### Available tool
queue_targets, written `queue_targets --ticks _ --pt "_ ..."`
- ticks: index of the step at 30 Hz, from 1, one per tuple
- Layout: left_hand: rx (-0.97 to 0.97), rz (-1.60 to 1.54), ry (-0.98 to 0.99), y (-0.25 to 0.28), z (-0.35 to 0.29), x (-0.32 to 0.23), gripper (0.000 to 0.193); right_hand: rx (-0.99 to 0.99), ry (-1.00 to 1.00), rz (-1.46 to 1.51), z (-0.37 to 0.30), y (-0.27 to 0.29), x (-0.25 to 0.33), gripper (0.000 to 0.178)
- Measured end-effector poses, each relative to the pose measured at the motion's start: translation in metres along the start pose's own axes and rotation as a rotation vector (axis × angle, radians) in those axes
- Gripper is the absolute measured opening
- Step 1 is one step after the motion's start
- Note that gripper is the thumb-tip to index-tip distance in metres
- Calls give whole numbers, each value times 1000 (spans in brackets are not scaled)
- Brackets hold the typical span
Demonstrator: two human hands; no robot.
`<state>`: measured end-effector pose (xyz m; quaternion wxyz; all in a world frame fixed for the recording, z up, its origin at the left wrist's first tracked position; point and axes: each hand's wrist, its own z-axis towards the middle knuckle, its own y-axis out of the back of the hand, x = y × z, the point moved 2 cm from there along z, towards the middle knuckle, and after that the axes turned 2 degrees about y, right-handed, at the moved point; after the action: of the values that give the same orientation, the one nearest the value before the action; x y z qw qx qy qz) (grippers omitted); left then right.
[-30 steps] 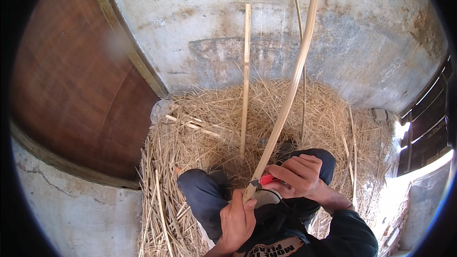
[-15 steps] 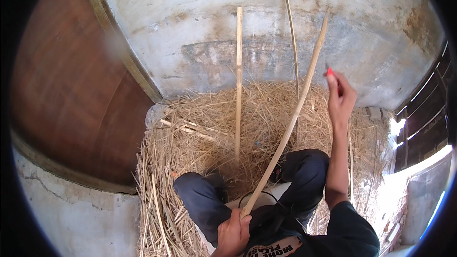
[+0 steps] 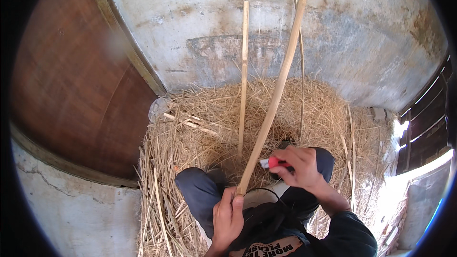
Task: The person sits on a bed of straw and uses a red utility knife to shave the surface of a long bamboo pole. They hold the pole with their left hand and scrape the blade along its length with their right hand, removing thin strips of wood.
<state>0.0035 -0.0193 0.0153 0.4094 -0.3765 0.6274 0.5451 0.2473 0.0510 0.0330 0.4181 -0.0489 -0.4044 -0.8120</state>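
Starting far left, with a brown door panel (image 3: 76,90), edged by a wooden frame (image 3: 124,38) and set beside a stained grey wall (image 3: 204,0); then into the straw (image 3: 164,166), past a few pale split sticks (image 3: 193,124) lying loose there, and down to a dark-trousered left knee (image 3: 196,192); and here, low and near the middle, the left hand (image 3: 227,218), curled round the lower end of a long pale strip (image 3: 272,107), fingers folded together over the wood, not spread; just beyond, a straight pale stick (image 3: 244,66), upright in the straw and apart from the strip; now the strip itself, the thing to watch: long axis running up and away from the body, leaning right, gently bowed, top end in front of the grey wall; close on its right side, low down, a red-handled knife (image 3: 273,163), pale blade pointing left, just beside the wood, touching or apart impossible to tell; next the right hand (image 3: 302,166), fingers bent and closed round the red handle; so, from these fingers, strip to the left, with blade in between, roughly across the long axis; nearer of the two hands: the left, right there on the wood; farther right, a thinner stick (image 3: 302,76), crossing behind the strip near the top; then the right knee (image 3: 325,162), and finally dark slatted boards (image 3: 428,109), with bright light in the gaps.
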Motion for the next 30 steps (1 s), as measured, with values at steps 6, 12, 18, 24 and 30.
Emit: queue_targets --ticks 6,12,18,24,30 --pt "5 4 -74 0 6 -18 27 -4 138 -23 -1 -1 18 39" --pt "-19 38 -121 -4 7 -18 28 -51 192 -60 -2 -4 22 43" --pt "-86 61 -196 -8 6 -23 21 -58 178 -114 3 3 26 37" --pt "-44 87 -128 -4 3 -25 26 -87 212 -157 4 6 24 38" --pt "-37 83 -121 -5 1 -24 25 -98 209 -188 6 10 23 39"
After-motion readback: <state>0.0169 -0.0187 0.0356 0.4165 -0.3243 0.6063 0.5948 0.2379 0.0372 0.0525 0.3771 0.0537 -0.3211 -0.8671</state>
